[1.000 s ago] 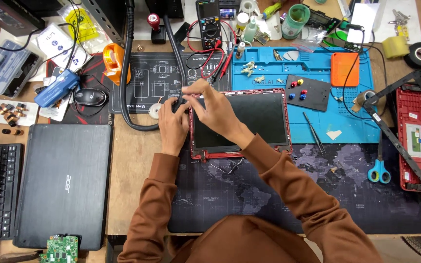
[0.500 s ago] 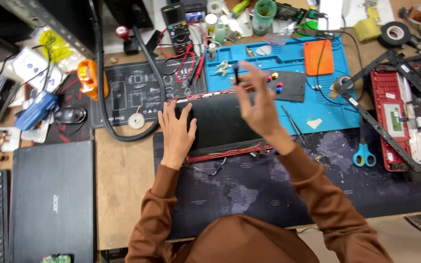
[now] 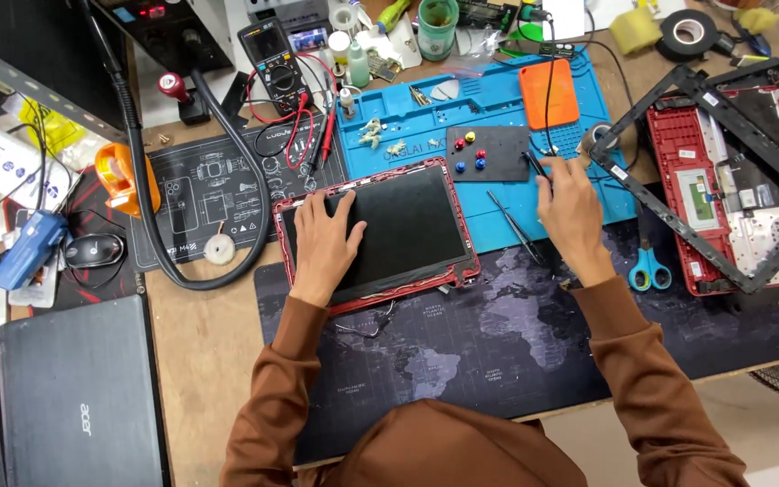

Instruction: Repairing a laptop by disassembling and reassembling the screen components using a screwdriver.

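Head view, left hand: the left hand (image 3: 322, 243) lies flat, fingers spread, on the dark panel of the red-framed laptop screen (image 3: 380, 234); its grip is open and pressing, not closed round anything.
Right hand: the right hand (image 3: 570, 209) rests at the near edge of the blue work mat (image 3: 588, 171), its fingertips pinched on a thin black tool (image 3: 535, 165) at the corner of the small black tray (image 3: 489, 153).
Screen's place: it lies tilted, its far edge on the blue work mat and the grey printed mat (image 3: 200, 194), its near edge on the dark map-printed desk mat (image 3: 498, 334).
Edges: the screen's right edge is near the tweezers (image 3: 514, 227), which lie between it and the right hand; a loose wire (image 3: 367, 323) trails from its near edge.
Open room: the desk mat in front of the screen and between the sleeves is bare; the bare table (image 3: 200, 361) left of it is free too.
In the way, left: a black hose (image 3: 151, 198) loops just beside the screen's left edge, and a closed grey laptop (image 3: 78, 406) lies at the near left.
In the way, right: blue-handled scissors (image 3: 649, 269), a black bezel frame (image 3: 705, 171) and a red laptop base (image 3: 732, 207) crowd the right side.
Far side: a multimeter (image 3: 272, 65) with red leads and an orange pad (image 3: 549, 92) stand beyond the screen.
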